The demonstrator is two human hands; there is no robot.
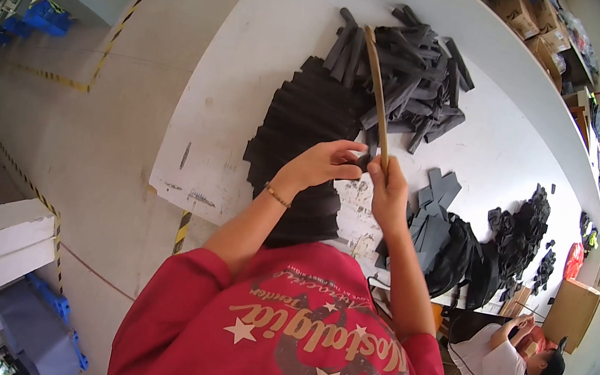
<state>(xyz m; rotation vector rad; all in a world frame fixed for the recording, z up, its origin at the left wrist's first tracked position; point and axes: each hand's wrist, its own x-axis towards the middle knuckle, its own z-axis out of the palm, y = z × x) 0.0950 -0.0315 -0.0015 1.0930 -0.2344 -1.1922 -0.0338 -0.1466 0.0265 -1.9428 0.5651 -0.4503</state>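
Note:
My right hand (390, 193) is closed around the lower end of a long, thin wooden stick (378, 94), which points away from me over the table. Just left of it, my left hand (325, 164) has its fingers curled on a small black piece (364, 161) against the stick's lower end; much of that piece is hidden by the fingers. Beneath and beyond my left hand, black rolled or folded strips (312, 108) lie side by side in a close row. A loose heap of black tube-like strips (417, 77) sits beyond the stick.
On the white table (213, 97), flat dark grey pieces (434, 215), black fabric (470, 267) and a pile of small black scraps (522, 232) lie to the right. Another person (504, 354) is at the lower right beside a cardboard box (572, 310). A raised ledge (519, 73) borders the far side.

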